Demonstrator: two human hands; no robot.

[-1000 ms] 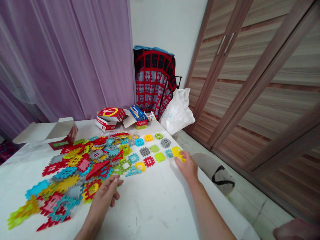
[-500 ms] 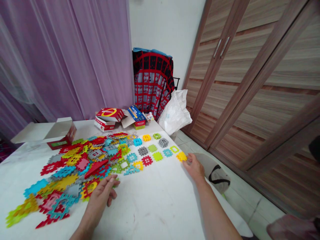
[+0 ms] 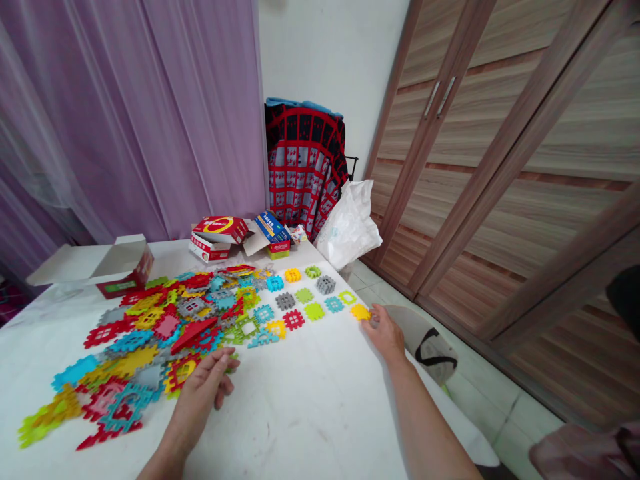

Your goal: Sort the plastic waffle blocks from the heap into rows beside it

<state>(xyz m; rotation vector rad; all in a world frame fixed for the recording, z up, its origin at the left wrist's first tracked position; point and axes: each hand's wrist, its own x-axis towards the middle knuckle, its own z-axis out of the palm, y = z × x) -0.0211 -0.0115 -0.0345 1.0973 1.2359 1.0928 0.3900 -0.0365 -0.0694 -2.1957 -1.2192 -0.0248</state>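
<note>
At the table's right edge my right hand (image 3: pixel 386 335) has its fingers closed at the side of a flat yellow interlocking building tile (image 3: pixel 360 312), which lies on the table. A green frame tile (image 3: pixel 347 297) and a blue tile (image 3: pixel 334 305) lie just beyond it. My left hand (image 3: pixel 213 380) hovers near the pile's front edge, fingers loosely curled and apart, with nothing visible in them. Beside it are a red and yellow tile (image 3: pixel 181 373) and a small green piece partly hidden behind the fingers. Red (image 3: pixel 293 320), green (image 3: pixel 315 311) and grey tiles (image 3: pixel 285 301) are spread in loose rows.
A heap of mixed tiles (image 3: pixel 150 319) covers the table's left side. Behind it stand an open carton (image 3: pixel 125 273), red boxes (image 3: pixel 220 230) and a blue box (image 3: pixel 273 227). A white plastic bag (image 3: pixel 350 223) stands at the far right corner, before the wooden wardrobe (image 3: pixel 465 167).
The view has shifted slightly. My right hand stays at the yellow tile, and my left hand keeps its place by the pile.
</note>
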